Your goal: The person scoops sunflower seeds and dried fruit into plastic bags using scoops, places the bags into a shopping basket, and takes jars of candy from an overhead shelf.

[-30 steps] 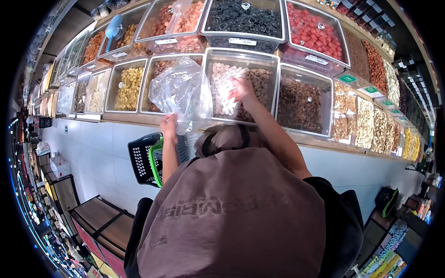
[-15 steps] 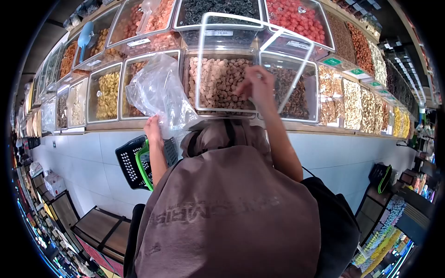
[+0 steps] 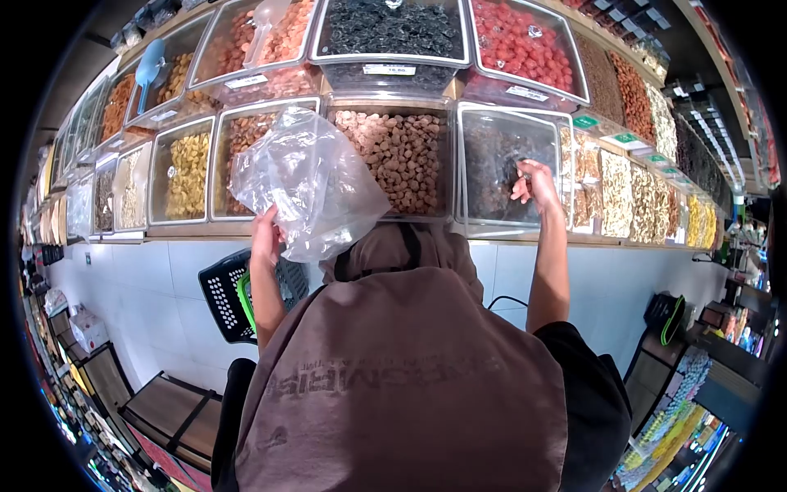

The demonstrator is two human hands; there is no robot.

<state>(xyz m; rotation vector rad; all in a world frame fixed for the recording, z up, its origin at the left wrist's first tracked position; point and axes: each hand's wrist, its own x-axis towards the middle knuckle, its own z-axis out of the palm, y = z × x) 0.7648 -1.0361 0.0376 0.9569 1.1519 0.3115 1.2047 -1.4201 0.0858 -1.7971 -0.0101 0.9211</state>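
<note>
My left hand (image 3: pixel 266 236) is closed on the edge of a clear plastic bag (image 3: pixel 307 176), which puffs out over the front of the bins. My right hand (image 3: pixel 534 185) has its fingers drawn together at the middle of a clear bin lid (image 3: pixel 484 209). This lid lies over the neighbouring bin of dark brown dried pieces, slightly askew. Between my hands, the bin of wrinkled brown dried fruit (image 3: pixel 406 156) stands uncovered, its left part behind the bag.
A bin of black dried fruit (image 3: pixel 389 29) and one of red dried fruit (image 3: pixel 525 49) form the upper row. Yellow raisins (image 3: pixel 190 172) fill a bin to the left. A dark shopping basket (image 3: pixel 225 299) with a green handle is on the floor below my left arm.
My right hand has carried the clear lid rightward from the brown dried fruit bin and lowered it over the bin beside it. The bag has shifted right and spread wider.
</note>
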